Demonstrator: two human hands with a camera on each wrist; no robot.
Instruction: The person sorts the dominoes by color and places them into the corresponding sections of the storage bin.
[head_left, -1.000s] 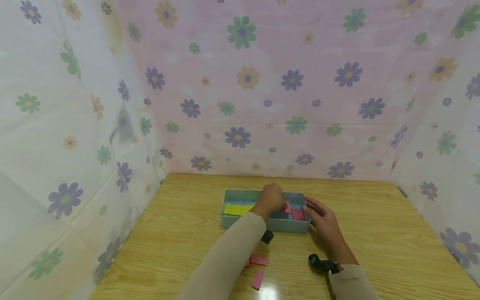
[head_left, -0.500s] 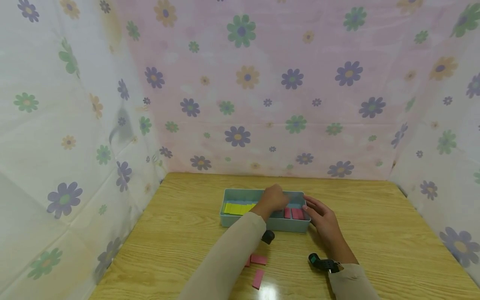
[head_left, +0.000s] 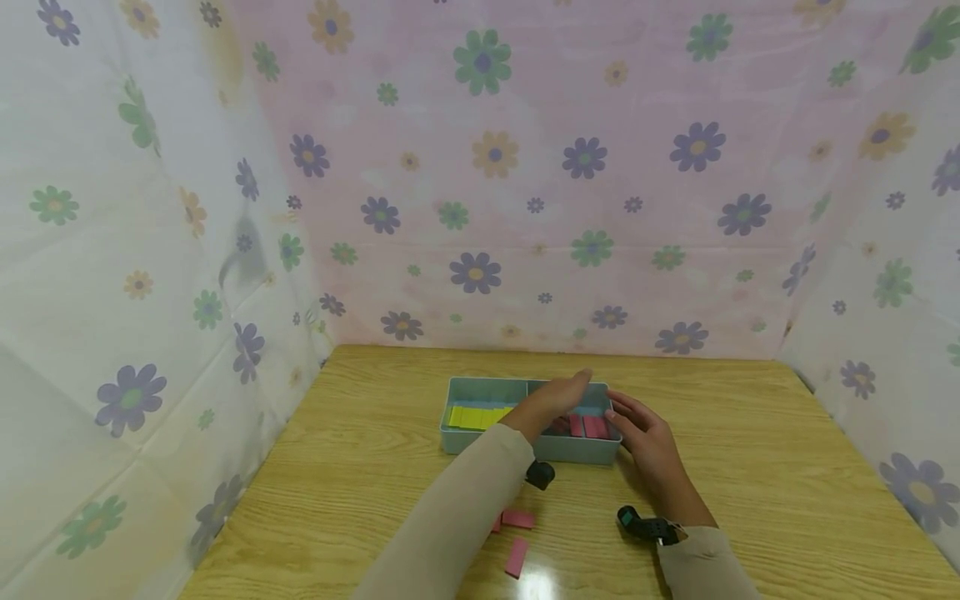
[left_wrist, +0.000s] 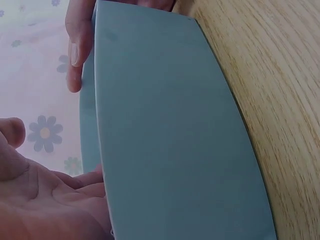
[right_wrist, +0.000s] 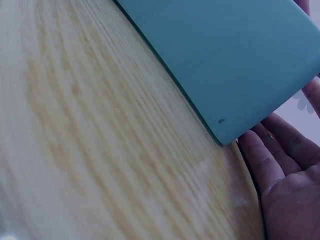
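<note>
Left hand has flattened out since a second ago, fingers straight over the shallow grey-blue plastic tray.
Right hand rests open-fingered at the tray's right end; the head view alone shows pink cards inside.

From the right wrist, a blue box fills the upper right, its smooth outer wall slanting down to a rounded corner. It sits on a pale wooden table with streaky grain. The right hand lies palm-up at the lower right, fingers relaxed, just beside that corner.
</note>
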